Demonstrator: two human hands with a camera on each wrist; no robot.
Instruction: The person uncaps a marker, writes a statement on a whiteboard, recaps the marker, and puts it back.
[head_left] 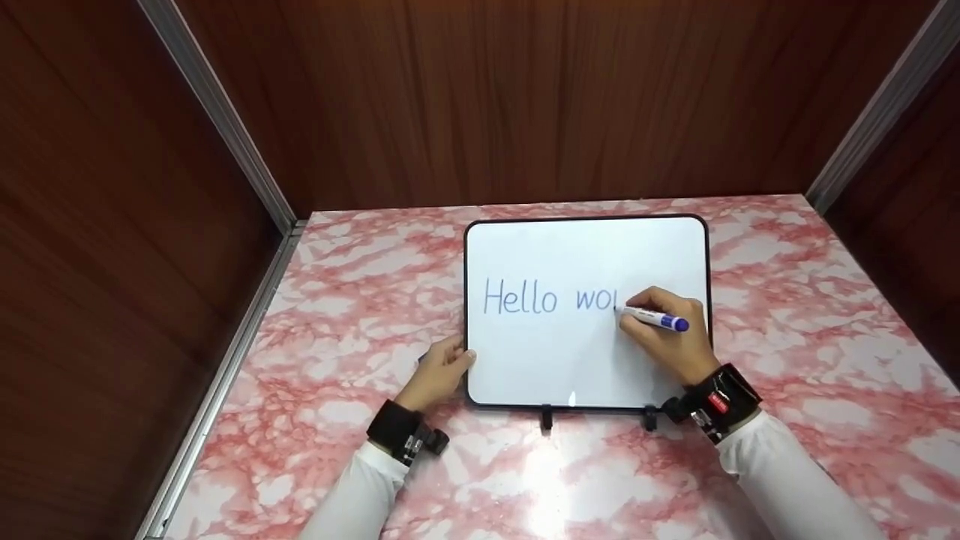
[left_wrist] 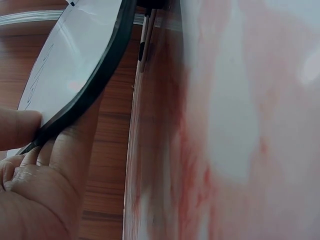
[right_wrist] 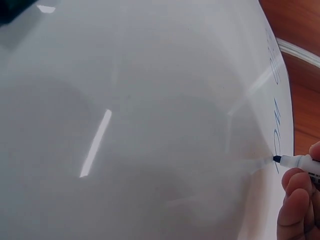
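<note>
A whiteboard (head_left: 540, 360) with a black frame stands propped on the table, bearing "Hello wo" and one more stroke in blue. My right hand (head_left: 679, 337) pinches a white marker (head_left: 652, 318) with a blue end, its tip touching the board at that last stroke. The right wrist view shows the marker's dark tip (right_wrist: 277, 159) against the surface. At the board's left edge my left hand (head_left: 439, 371) grips the frame, thumb on the front and fingers behind, as the left wrist view shows with the thumb (left_wrist: 20, 127) over the black rim (left_wrist: 95, 92).
Two black feet (head_left: 546, 417) support the board's lower edge. The table (head_left: 360, 300) has a red and white marbled top. Brown wood-grain panels (head_left: 487, 105) with metal edge strips (head_left: 225, 105) enclose it at the back and sides.
</note>
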